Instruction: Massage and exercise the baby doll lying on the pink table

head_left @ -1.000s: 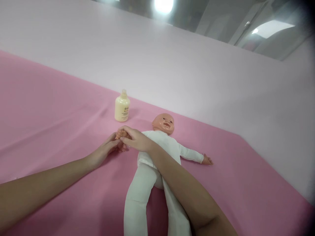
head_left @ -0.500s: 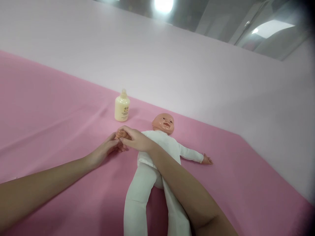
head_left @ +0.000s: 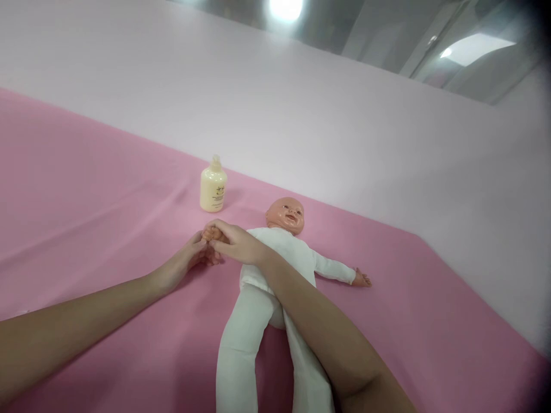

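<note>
- Doll (head_left: 279, 255) lies face-up on the pink cloth (head_left: 86, 189): white soft body, bald plastic head, arms spread.
- We clasp its small hand (head_left: 212, 233) between our left hand (head_left: 183, 265) and right hand (head_left: 236, 244).
- Cream bottle (head_left: 213, 187) stands just beyond.

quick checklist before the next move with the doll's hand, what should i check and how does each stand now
1. Both hands on the doll's hand: left hand under it, right hand over it: ok.
2. Grip firmness on that small hand: cannot tell, the fingers hide it.
3. Doll lying flat on its back on the pink sheet: ok.
4. Doll's other arm stretched out, free of both hands: ok.
5. Lotion bottle upright, apart from the hands: ok.
6. Bottle cap shut: cannot tell.
</note>
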Motion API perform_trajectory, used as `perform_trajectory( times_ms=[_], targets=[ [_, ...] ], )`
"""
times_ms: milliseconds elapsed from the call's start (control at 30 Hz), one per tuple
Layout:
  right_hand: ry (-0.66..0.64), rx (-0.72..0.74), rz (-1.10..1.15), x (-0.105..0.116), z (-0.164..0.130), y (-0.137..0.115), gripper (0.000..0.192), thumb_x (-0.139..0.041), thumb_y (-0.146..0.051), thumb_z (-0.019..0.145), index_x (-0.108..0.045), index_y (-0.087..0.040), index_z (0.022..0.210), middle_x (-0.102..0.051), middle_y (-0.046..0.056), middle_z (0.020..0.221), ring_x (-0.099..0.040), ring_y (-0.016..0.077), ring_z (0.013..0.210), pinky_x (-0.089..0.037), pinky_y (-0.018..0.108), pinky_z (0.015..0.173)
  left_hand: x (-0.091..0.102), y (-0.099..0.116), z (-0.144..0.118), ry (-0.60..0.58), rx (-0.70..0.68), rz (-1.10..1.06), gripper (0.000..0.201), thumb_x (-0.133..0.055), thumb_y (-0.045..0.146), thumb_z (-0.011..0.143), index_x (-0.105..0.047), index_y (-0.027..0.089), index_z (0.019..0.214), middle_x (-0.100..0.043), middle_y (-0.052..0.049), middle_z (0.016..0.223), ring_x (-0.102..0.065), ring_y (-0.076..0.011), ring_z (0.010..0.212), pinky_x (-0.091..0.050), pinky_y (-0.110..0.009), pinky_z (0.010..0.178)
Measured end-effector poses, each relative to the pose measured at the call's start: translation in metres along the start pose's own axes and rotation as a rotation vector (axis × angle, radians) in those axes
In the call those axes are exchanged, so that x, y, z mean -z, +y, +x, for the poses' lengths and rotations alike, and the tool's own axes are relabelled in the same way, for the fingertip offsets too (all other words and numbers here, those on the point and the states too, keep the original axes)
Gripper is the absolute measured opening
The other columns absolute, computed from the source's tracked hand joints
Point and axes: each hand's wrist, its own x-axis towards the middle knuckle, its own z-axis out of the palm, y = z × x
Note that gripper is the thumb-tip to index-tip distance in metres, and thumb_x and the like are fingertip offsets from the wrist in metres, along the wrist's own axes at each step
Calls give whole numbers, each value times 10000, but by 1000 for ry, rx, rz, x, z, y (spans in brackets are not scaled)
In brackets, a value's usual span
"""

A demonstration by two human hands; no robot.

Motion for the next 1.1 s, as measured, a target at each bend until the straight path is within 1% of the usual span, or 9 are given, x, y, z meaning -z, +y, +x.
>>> perform_trajectory(
  times_ms=[200, 533, 633, 767, 833, 933, 1000, 1100],
  targets=[
    [7, -5, -49, 1, -1, 0, 118, -461, -238, 914, -441, -221, 1029, -532, -63, 664, -530, 93, 565, -453, 228, 574, -1, 1, 1, -8, -13, 36, 341, -482, 534, 903, -531, 230, 1051, -602, -44, 879, -568, -205, 831, -414, -323, 737],
    [4, -2, -8, 1, -1, -1, 100, -464, -248, 931, -454, -218, 1025, -532, -53, 688, -551, 93, 592, -465, 223, 583, -7, 7, -1, 6, -7, 44, 346, -515, 548, 877, -514, 228, 1007, -598, -37, 876, -566, -198, 834, -415, -314, 734],
    [6, -18, -40, 1, 0, 2, 112, -462, -257, 935, -449, -222, 1041, -544, -52, 679, -547, 94, 587, -458, 219, 580, -5, 4, 0, 18, 11, 29, 323, -518, 520, 886, -515, 227, 1020, -603, -36, 873, -575, -199, 842, -422, -316, 748],
    [6, -15, -72, 2, 0, 3, 118, -448, -254, 935, -454, -218, 1048, -561, -41, 721, -541, 92, 593, -454, 218, 574, -3, 1, 0, 9, 9, 7, 294, -514, 482, 903, -524, 225, 1046, -613, -42, 891, -568, -190, 841, -435, -326, 782],
    [13, -8, -80, 2, -1, 1, 117, -442, -226, 927, -464, -214, 1041, -574, -27, 784, -552, 90, 635, -455, 210, 584, -4, 1, -1, 7, 11, -8, 261, -560, 419, 899, -522, 234, 1080, -607, -41, 942, -566, -190, 883, -438, -345, 837],
    [30, -9, -87, 2, -2, -2, 129, -449, -197, 910, -484, -211, 1034, -589, -6, 899, -571, 91, 720, -458, 198, 602, -7, 4, -4, 27, 26, -20, 298, -634, 315, 870, -508, 258, 1134, -584, -31, 1012, -557, -191, 948, -428, -373, 900],
    [26, -17, -71, 2, -1, -3, 128, -446, -196, 908, -480, -211, 1031, -585, -7, 899, -566, 87, 690, -456, 199, 586, -8, 6, -4, 44, 34, -23, 278, -620, 311, 879, -510, 254, 1128, -579, -30, 994, -554, -187, 929, -430, -367, 879],
    [16, -21, -16, 1, -1, -1, 135, -426, -177, 904, -462, -213, 1030, -565, -22, 827, -555, 85, 612, -462, 217, 572, -6, 3, -2, 39, 32, -17, 188, -554, 326, 911, -522, 231, 1070, -581, -28, 919, -547, -176, 865, -425, -343, 820]
  ],
)
